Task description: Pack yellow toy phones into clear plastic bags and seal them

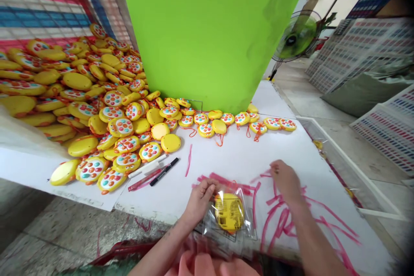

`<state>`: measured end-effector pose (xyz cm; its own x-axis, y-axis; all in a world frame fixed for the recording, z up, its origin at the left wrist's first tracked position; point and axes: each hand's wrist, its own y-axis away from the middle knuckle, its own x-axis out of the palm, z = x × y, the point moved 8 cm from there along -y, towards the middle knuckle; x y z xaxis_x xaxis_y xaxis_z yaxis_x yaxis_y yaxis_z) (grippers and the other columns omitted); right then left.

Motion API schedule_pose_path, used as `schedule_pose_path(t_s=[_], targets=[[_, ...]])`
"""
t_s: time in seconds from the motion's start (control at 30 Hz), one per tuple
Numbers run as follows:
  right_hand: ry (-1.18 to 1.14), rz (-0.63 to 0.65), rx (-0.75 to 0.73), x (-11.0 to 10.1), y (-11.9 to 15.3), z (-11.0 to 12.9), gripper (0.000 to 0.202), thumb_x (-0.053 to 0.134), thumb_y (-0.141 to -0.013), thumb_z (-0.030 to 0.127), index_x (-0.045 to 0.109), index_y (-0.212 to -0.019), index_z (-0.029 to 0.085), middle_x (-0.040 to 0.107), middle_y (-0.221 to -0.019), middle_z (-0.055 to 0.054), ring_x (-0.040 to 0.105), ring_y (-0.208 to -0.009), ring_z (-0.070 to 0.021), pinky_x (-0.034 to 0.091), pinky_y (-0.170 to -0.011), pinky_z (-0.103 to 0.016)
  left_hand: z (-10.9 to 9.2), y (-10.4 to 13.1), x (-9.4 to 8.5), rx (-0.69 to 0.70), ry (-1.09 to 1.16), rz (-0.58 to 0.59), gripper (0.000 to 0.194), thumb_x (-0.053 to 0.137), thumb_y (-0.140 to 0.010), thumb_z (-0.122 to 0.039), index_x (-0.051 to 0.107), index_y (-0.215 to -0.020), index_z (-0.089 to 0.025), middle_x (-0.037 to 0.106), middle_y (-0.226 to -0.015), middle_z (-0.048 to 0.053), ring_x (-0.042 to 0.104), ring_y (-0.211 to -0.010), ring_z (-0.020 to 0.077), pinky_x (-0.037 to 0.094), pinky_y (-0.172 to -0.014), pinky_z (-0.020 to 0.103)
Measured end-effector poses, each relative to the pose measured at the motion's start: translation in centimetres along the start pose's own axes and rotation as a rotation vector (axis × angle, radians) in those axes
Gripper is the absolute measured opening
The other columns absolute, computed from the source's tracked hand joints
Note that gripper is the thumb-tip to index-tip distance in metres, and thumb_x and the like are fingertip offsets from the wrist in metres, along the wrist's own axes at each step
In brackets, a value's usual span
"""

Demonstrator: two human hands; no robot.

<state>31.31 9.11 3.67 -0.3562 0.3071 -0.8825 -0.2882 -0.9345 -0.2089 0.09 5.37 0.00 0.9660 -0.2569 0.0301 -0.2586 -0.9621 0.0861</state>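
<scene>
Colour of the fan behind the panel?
Its blades look green; the hub at the fan's centre is black. Seen in the head view.

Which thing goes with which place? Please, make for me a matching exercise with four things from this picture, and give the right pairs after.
Column 1
1. Black marker
2. Fan
3. Left hand
4. Bagged yellow toy

Column 2
A. Pinching the edge of the clear bag
B. Inside clear plastic
C. On the table, near the loose toys
D. Beyond the table, right of the green panel

Pairs: 1-C, 2-D, 3-A, 4-B
</scene>
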Motion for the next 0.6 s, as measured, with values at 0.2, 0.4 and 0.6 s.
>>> schedule_pose_path(t_s=[0.2, 0.4, 0.6], targets=[[-0.045, -0.085, 0.1, -3.4, 1.7, -5.2, 0.033, 0.045, -0.072, 0.016, 0.068, -0.097, 0.018, 0.065, -0.105, -0.011, 0.06, -0.092, -0.0249, 0.046, -0.079, -0.037, 0.0, -0.1, 0.5, -0.055, 0.151, 0.051, 0.029, 0.053, -0.088, -0.041, 0.059, -0.102, -0.016, 0.067, -0.085, 0.003, 0.06, -0.077, 0.0161, 0.046, -0.071, 0.027], [-0.534, 0.397, -0.016, 2.4, 4.8, 5.3, 0.029, 0.047, -0.085, 0.039, 0.068, -0.081, 0.019, 0.066, -0.067, -0.001, 0.06, -0.061, -0.0179, 0.047, -0.058, -0.029, 0.3, -0.1, 0.7, -0.067, 0.182, 0.082, 0.03, 0.057, -0.086, -0.038, 0.057, -0.107, -0.016, 0.067, -0.09, 0.005, 0.061, -0.081, 0.0169, 0.046, -0.073, 0.028], [-0.786, 0.666, -0.078, 6.0, 7.0, 10.7, 0.015, 0.052, -0.08, 0.025, 0.065, -0.087, 0.019, 0.069, -0.076, 0.0, 0.062, -0.069, -0.0166, 0.047, -0.062, -0.027, 0.2, -0.1, 0.6, -0.052, 0.173, 0.057, 0.031, 0.058, -0.085, -0.04, 0.057, -0.105, -0.016, 0.069, -0.09, 0.005, 0.063, -0.081, 0.0175, 0.048, -0.075, 0.03]])
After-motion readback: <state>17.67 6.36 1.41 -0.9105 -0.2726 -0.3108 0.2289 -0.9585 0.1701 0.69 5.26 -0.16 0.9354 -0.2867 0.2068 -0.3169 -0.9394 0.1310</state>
